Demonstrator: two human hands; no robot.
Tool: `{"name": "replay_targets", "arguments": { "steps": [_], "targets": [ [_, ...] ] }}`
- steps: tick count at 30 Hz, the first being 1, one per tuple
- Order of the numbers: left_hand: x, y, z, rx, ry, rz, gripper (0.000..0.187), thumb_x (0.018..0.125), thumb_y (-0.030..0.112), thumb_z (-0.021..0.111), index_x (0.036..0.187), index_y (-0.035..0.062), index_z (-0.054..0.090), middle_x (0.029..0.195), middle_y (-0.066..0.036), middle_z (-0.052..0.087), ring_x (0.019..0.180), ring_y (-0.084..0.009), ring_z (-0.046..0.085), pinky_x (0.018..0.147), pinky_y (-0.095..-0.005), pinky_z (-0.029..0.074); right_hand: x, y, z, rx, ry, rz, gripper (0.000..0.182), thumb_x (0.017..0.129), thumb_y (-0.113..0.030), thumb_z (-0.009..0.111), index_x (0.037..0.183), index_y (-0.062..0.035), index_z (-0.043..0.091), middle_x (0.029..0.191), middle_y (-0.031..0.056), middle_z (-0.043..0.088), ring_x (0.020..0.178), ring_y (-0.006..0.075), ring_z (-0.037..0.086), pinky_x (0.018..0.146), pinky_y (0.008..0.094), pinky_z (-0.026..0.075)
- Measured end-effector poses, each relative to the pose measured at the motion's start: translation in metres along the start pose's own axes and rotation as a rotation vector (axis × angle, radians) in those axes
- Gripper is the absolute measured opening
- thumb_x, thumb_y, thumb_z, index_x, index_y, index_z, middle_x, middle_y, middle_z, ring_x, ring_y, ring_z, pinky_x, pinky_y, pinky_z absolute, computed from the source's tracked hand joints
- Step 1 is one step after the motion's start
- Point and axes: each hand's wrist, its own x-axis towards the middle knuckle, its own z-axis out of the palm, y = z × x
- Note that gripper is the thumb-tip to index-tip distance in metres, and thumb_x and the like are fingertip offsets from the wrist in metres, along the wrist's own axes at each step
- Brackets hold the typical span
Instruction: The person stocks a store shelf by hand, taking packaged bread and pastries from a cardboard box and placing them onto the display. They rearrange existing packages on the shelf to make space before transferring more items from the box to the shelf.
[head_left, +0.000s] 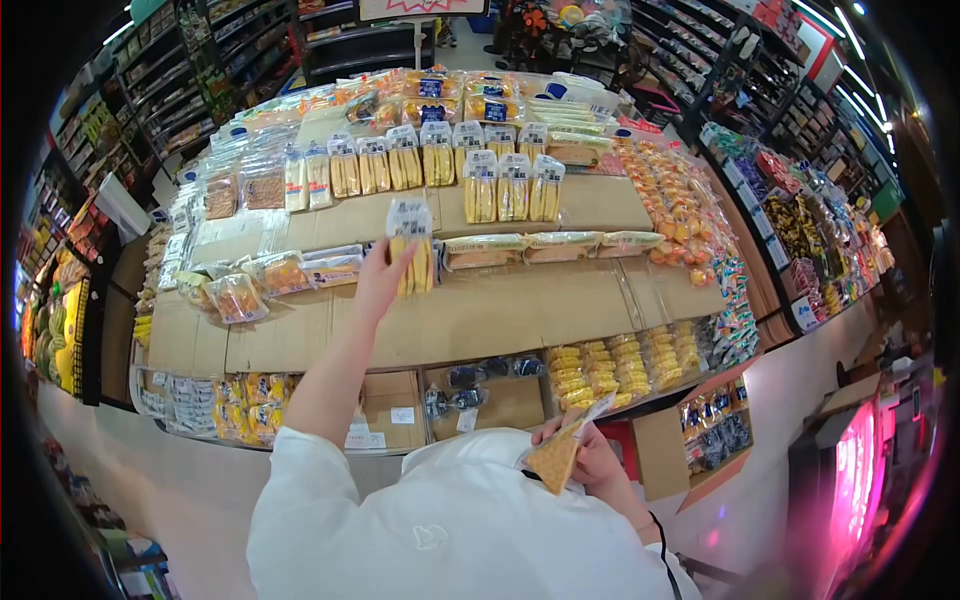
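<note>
My left hand is stretched out over the display table, its fingers closed round a clear packet of yellow bread sticks with a white label at the top. The packet is upright and overlaps the row of wrapped breads behind it. Close to my body, my right hand grips a clear packet of golden-brown food, tilted, with a pale flap at its upper end. Similar bread stick packets stand in a row further back, and a few more stand in front of them to the right.
Cardboard covers the stepped table. Wrapped long breads line its middle step, with bagged orange rolls at the left. Round orange packs fill the right side. Yellow packs lie along the front, above an open carton.
</note>
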Motion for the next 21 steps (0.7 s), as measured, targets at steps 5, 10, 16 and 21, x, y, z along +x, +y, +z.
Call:
{"name": "replay_targets", "arguments": {
  "steps": [5,10,16,21],
  "targets": [
    [0.093,-0.025,0.017,0.086,0.046,0.018,0.05,0.091,0.032,0.066,0.126,-0.0011,0.053,0.114,-0.015,0.066,0.104,-0.0228,0.062,0.09,-0.0348,0.047,0.02,0.005,0.002,-0.053,0.209,0.004,0.049,0.082,-0.024,0.077,0.12,-0.0083,0.05,0.119,0.0107,0.054,0.117,0.0311,0.053,0.097,0.0462,0.048],
    [0.12,-0.012,0.038,0.193,0.04,-0.093,0.054,0.091,0.032,0.065,0.132,0.0014,0.048,0.123,-0.019,0.062,0.114,-0.0304,0.058,0.095,-0.0378,0.044,0.035,0.007,0.0,-0.04,0.271,0.002,0.051,0.083,-0.026,0.077,0.122,-0.0063,0.051,0.12,0.01,0.054,0.116,0.0295,0.055,0.095,0.0453,0.049],
    [0.158,-0.064,0.054,-0.015,-0.02,-0.031,0.055,0.091,0.031,0.066,0.133,0.0018,0.047,0.127,-0.019,0.059,0.119,-0.0304,0.055,0.098,-0.0378,0.042,0.039,0.01,-0.017,-0.053,0.325,0.008,0.054,0.084,-0.026,0.076,0.127,-0.0069,0.05,0.125,0.0096,0.055,0.117,0.0282,0.055,0.096,0.0448,0.049],
    [0.173,-0.073,0.053,0.05,-0.092,-0.069,0.061,0.091,0.03,0.066,0.137,-0.0006,0.042,0.134,-0.02,0.054,0.125,-0.0315,0.05,0.103,-0.0378,0.039,0.052,0.007,-0.031,-0.045,0.485,0.027,0.051,0.088,-0.023,0.07,0.132,-0.0098,0.047,0.127,0.0082,0.055,0.118,0.0254,0.055,0.099,0.0435,0.047]
  ]
}}
